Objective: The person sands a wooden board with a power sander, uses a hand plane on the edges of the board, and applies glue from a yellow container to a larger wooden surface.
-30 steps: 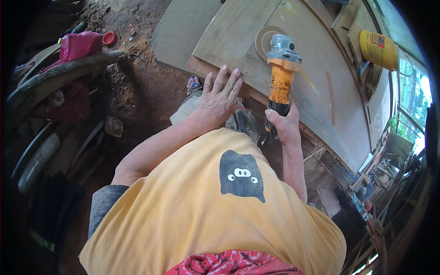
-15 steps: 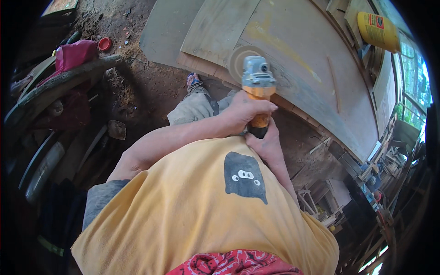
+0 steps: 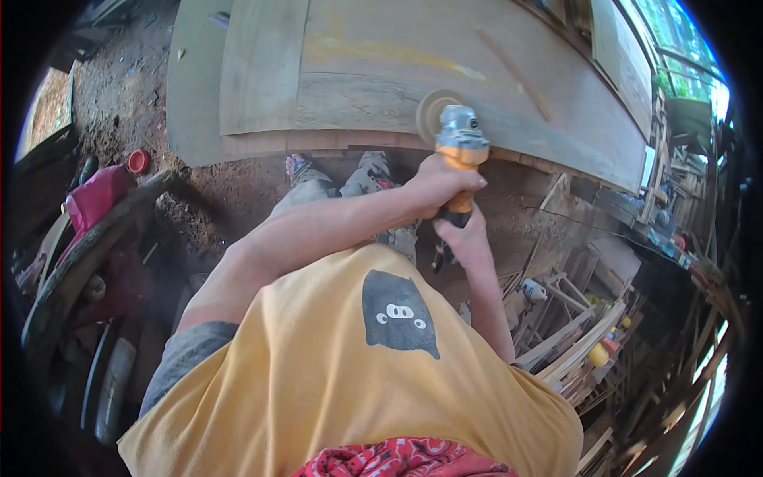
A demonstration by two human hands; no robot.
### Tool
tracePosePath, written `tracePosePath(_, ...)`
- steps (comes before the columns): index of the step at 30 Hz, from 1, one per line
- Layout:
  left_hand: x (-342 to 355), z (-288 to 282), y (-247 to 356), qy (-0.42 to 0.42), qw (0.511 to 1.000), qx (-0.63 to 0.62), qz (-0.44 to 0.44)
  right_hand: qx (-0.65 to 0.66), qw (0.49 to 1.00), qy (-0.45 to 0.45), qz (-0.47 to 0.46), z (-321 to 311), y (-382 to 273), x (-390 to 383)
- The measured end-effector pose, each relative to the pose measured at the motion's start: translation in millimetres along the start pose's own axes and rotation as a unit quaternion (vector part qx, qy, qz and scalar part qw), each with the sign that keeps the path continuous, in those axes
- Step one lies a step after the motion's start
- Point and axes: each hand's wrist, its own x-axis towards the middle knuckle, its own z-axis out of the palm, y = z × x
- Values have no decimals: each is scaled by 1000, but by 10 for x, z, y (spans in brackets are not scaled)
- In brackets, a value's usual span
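An angle grinder [image 3: 462, 145] with a silver head and an orange and black body is gripped in both hands. My left hand [image 3: 442, 184] wraps around its body just behind the head. Lower down, my right hand [image 3: 467, 232] closes around the rear, dark end of the tool. A round, tan sanding disc [image 3: 433, 118], smeared as if spinning, lies over the near part of a wide wooden panel [image 3: 381, 95]. Whether the disc touches the wood I cannot tell. A yellowish streak runs across the panel beyond the disc.
A thin wood strip [image 3: 515, 71] lies on the panel. At left stand a curved log [image 3: 103, 234], a pink bag [image 3: 99, 197] and a red round lid [image 3: 138, 161] on the dirt floor. Several wood offcuts [image 3: 576, 342] are piled at right. A cord trails right of the grinder.
The grinder has moved rightward along the panel, away from the seam between the boards. My view has turned, so the panel's near edge now runs more level. Both hands keep their hold.
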Motion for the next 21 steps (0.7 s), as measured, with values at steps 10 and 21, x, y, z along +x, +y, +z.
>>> tracePosePath(10,-184,-156,208,13,1000,-3,22,-41,998,-31,-42,157,-254,2)
tracePosePath(21,-1113,-1006,784,158,981,-35,103,-189,958,-164,-142,1043,-1077,45)
